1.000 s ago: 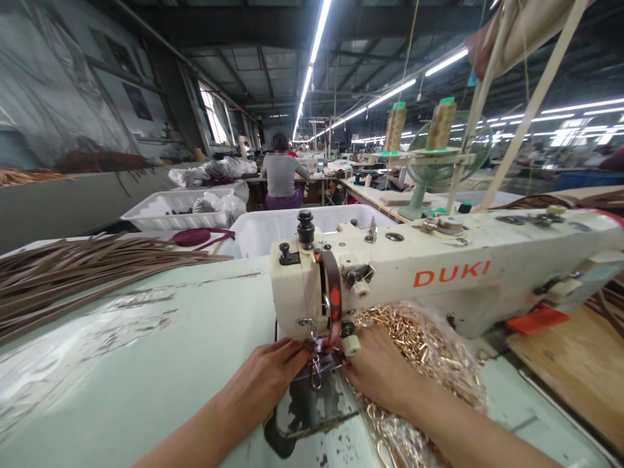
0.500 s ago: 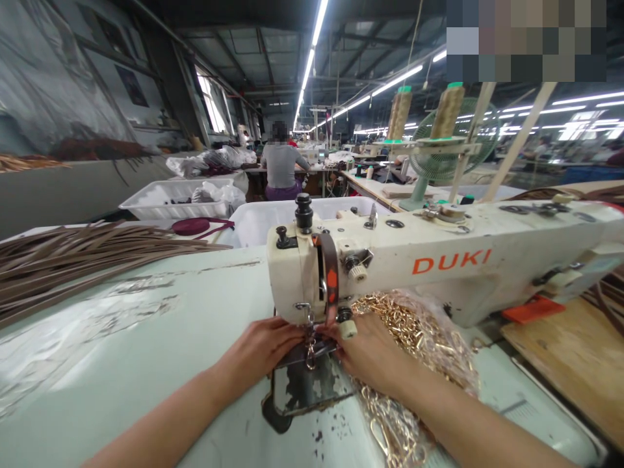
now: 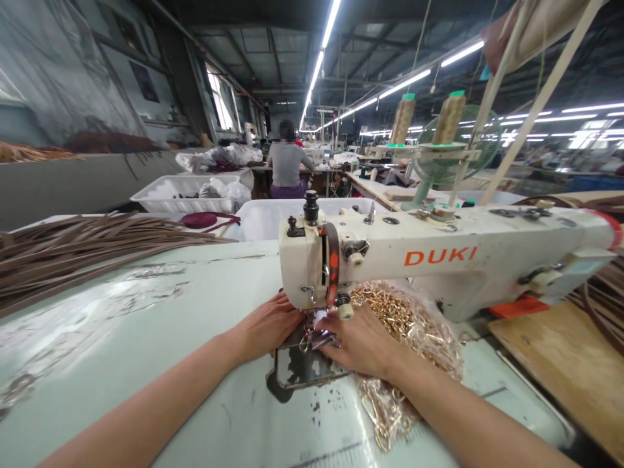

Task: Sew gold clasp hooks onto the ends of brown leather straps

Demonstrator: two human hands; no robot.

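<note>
A white sewing machine (image 3: 370, 260) marked DUKI stands over the table, its needle area low at the front. My left hand (image 3: 268, 328) lies at the left of the needle, fingertips pressed together beside a small metal snap hook (image 3: 305, 340). What those fingertips hold is hidden. From the right, my right hand (image 3: 361, 338) reaches in under the machine head, its fingers closed around a slim, shiny metal piece (image 3: 325, 339) that is too unclear to name. Close behind that hand lies a clear plastic bag (image 3: 439, 338) full of gold-coloured metal hooks (image 3: 385, 309).
Brown strips (image 3: 97, 250) are heaped at the left of the pale green table (image 3: 195, 416). White tubs (image 3: 263, 218) stand behind it. A wooden board (image 3: 546, 364) and an orange-red item (image 3: 519, 307) are at the right. Farther back, a person in grey (image 3: 287, 162) sits with back turned.
My right hand has shifted, and a shiny metal piece now shows at its fingers. The snap hook has moved slightly left relative to the needle. The camera view has tilted and turned a little.
</note>
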